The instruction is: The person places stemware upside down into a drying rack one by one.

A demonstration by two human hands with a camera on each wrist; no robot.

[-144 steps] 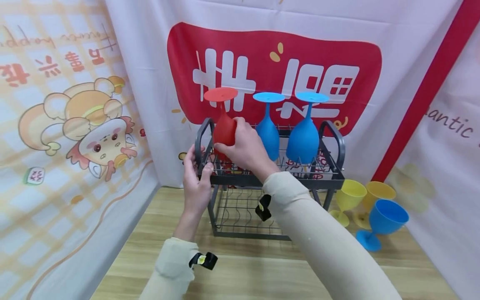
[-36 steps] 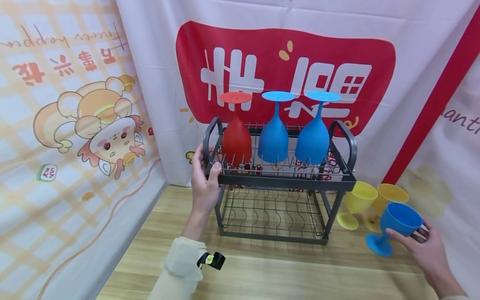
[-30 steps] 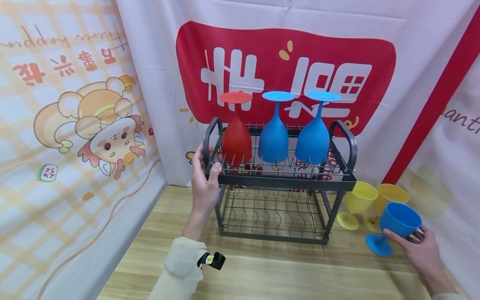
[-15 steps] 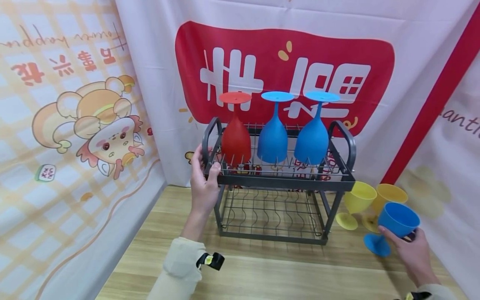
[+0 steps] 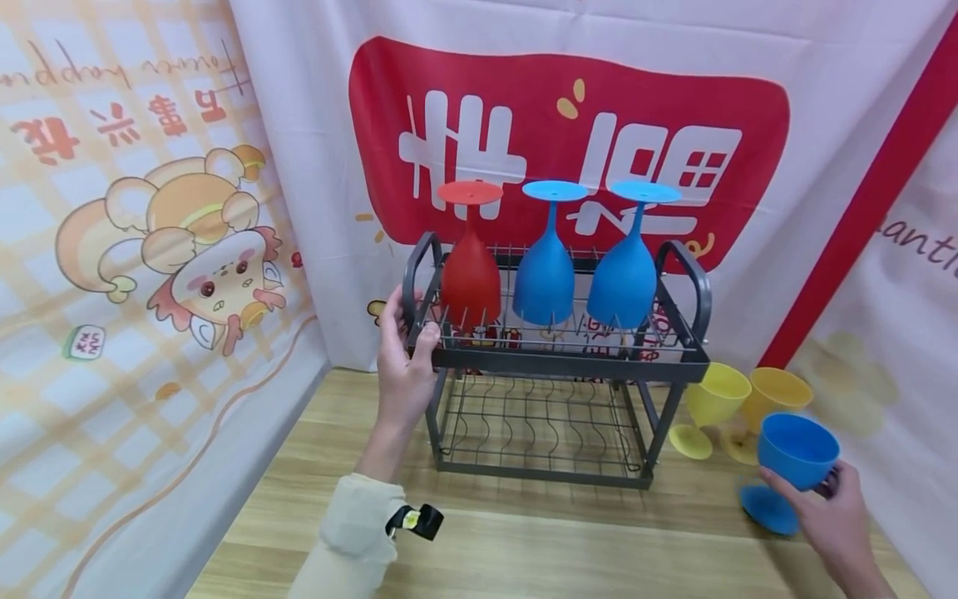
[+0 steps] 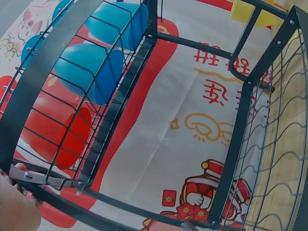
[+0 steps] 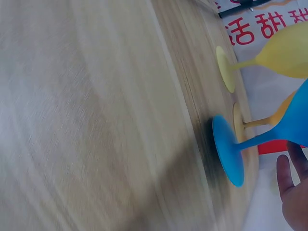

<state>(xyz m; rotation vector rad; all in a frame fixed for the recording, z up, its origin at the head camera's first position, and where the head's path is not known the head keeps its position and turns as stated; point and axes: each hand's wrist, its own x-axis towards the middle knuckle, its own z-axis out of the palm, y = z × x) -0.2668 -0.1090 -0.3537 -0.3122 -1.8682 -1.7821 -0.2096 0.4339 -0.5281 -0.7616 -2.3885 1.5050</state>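
Note:
At the right of the head view my right hand (image 5: 834, 512) holds a blue plastic goblet (image 5: 799, 453) by its bowl, thumb in front and fingers behind. The goblet's base (image 7: 228, 150) is close to the wooden table; contact is unclear. My left hand (image 5: 406, 366) grips the left end of a dark two-tier metal rack (image 5: 569, 362), thumb over the top tier's front corner. Upside down on that tier stand a red goblet (image 5: 471, 279) and two blue goblets, one in the middle (image 5: 545, 283) and one at the right (image 5: 623, 283).
A yellow goblet (image 5: 718, 395) and an orange-yellow goblet (image 5: 778, 391) stand upright right of the rack, just behind the held one. The lower tier (image 5: 542, 424) has wavy wires. Printed cloth (image 5: 314, 166) hangs behind and at the sides.
The right hand has let go of the red goblet, which now stands on the rack, and moved right to the upright blue goblet. That goblet has shifted slightly nearer. The left hand stays on the rack.

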